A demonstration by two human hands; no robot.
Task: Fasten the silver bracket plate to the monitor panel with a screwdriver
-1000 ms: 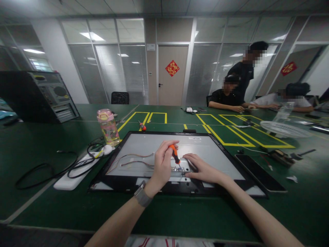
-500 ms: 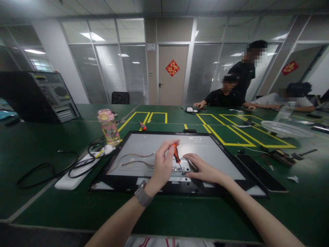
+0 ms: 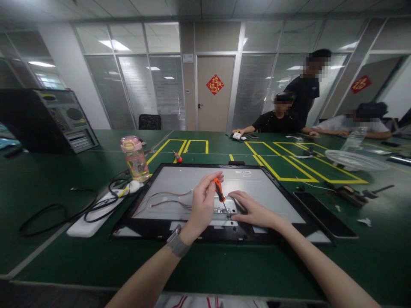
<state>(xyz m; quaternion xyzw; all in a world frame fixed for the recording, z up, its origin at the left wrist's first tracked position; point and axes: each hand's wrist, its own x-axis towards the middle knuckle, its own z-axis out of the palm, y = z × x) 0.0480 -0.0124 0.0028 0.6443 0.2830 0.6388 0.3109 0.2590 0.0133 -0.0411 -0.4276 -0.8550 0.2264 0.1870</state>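
An orange-and-black screwdriver [image 3: 218, 189] slants down from my left hand [image 3: 204, 197], which is closed on its handle. The shaft points at a small metal bracket [image 3: 222, 210] with connectors, low on the middle of a flat display panel [image 3: 180, 182]. My right hand [image 3: 253, 208] lies against the right side of that bracket, its thumb at the lower edge and its fingers at the upper one, gripping it. Thin wires [image 3: 170, 204] run left from the bracket across the grey back of the panel. The screwdriver tip is too small to see clearly.
Left of the panel are a white power strip [image 3: 88, 226] with black cables and a pink-lidded bottle [image 3: 135, 159]. A dark phone-like slab [image 3: 324, 214] lies to the right. A computer case [image 3: 48, 119] stands far left. Several people are across the green table [image 3: 205, 265].
The screwdriver handle tilts slightly more to the left, with my left hand barely shifted. My right hand stays put. Across the table, a person's hand has moved left to the white object.
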